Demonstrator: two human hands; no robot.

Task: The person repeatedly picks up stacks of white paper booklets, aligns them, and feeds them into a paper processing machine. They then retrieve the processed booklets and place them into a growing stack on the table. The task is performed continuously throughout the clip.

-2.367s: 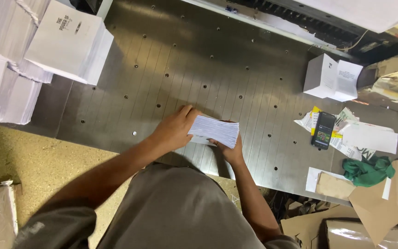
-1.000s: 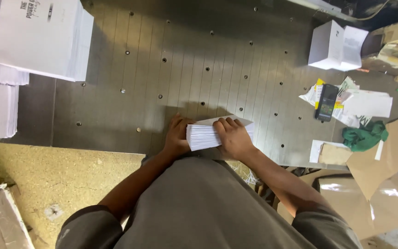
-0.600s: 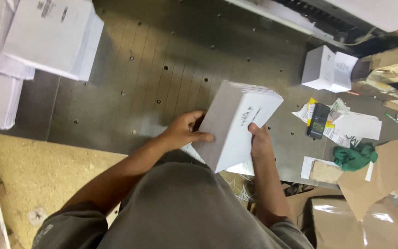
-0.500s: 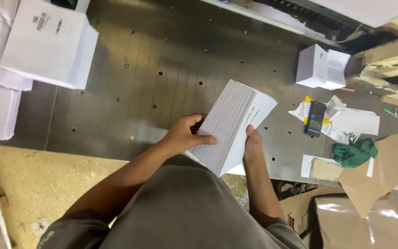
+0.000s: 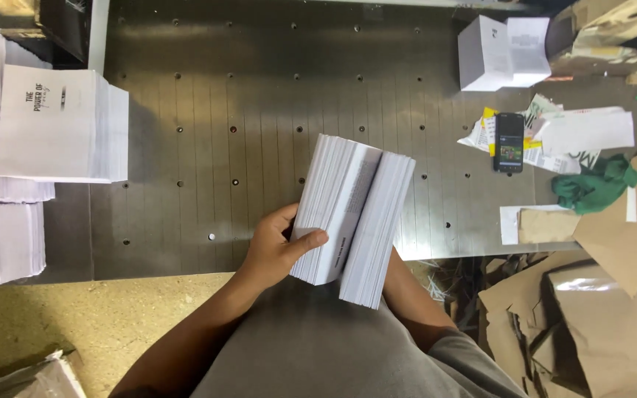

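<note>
The stack of white booklets (image 5: 353,217) sits low in the middle of the view, held up above the near edge of the grey metal table (image 5: 259,133), with its long axis running from about 7 o'clock near the person's body to about 1 o'clock out over the table. It is turned so that its page edges face up toward the camera, showing many thin white lines, and it is split into two blocks along a seam, with a plain white cover face showing between them. The left hand (image 5: 274,247) grips the block on the 9 o'clock side, thumb laid across its near corner and fingers closed around it from the side. The right hand is hidden beneath the stack, so only the forearm shows at 5 o'clock, and I cannot tell how it holds the paper. The table is studded with small round holes and has wide bare room toward 12 o'clock and 10 o'clock of the stack. Its near edge runs just under the stack, where a yellowish floor begins. At 9 o'clock stand taller piles of white booklets (image 5: 53,125) along the table's edge. At 1 o'clock lies a small white box (image 5: 484,53), and at 2 o'clock a dark phone (image 5: 509,141) on loose papers, beside a green cloth (image 5: 595,184) and brown cardboard (image 5: 628,236).
</note>
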